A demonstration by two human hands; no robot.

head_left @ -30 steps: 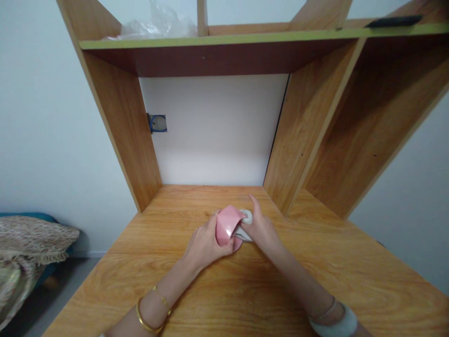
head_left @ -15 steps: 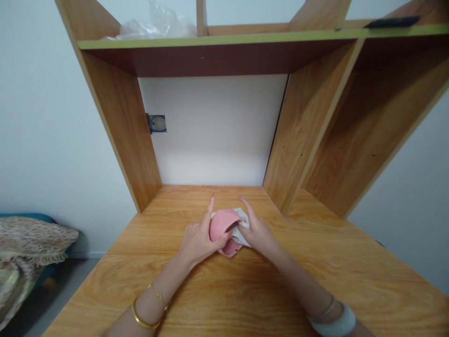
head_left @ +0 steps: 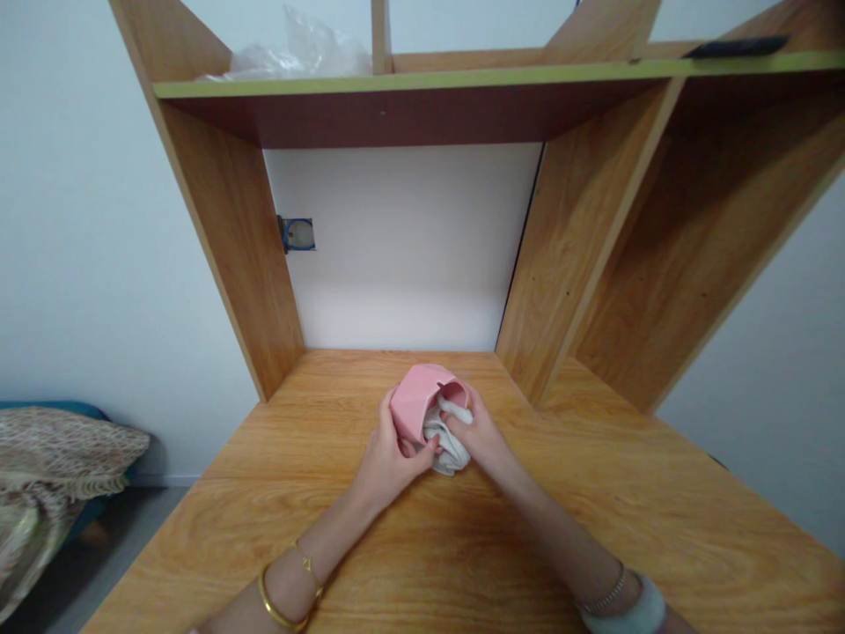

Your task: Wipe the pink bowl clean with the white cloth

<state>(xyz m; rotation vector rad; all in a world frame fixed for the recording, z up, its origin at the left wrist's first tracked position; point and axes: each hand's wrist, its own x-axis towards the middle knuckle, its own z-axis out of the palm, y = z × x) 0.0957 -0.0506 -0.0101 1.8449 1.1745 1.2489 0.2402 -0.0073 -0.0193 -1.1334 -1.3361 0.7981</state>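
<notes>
A pink, hollow, cup-like container (head_left: pixel 415 401) with flat facets and a notch in its rim is held tilted over the wooden desk (head_left: pixel 422 563). Its opening faces right and toward me. My left hand (head_left: pixel 394 453) grips it from the left side, thumb near the rim. A crumpled white cloth (head_left: pixel 450 451) is bunched at the opening and partly inside. My right hand (head_left: pixel 481 431) has its fingers closed on the cloth at the mouth of the container; some of these fingers are hidden behind the rim.
Wooden side panels (head_left: pixel 561 264) flank the desk, and a shelf (head_left: pixel 396 84) runs above. Clear plastic (head_left: pixel 297 53) and a dark flat object (head_left: pixel 736 46) lie on that shelf. An open wall socket box (head_left: pixel 298 234) shows at back left. A patterned blanket (head_left: pixel 59 467) lies far left.
The pink container has turned, so its opening and notch now show on the right. The cloth has shifted down in front of the opening, and both hands have closed in around them.
</notes>
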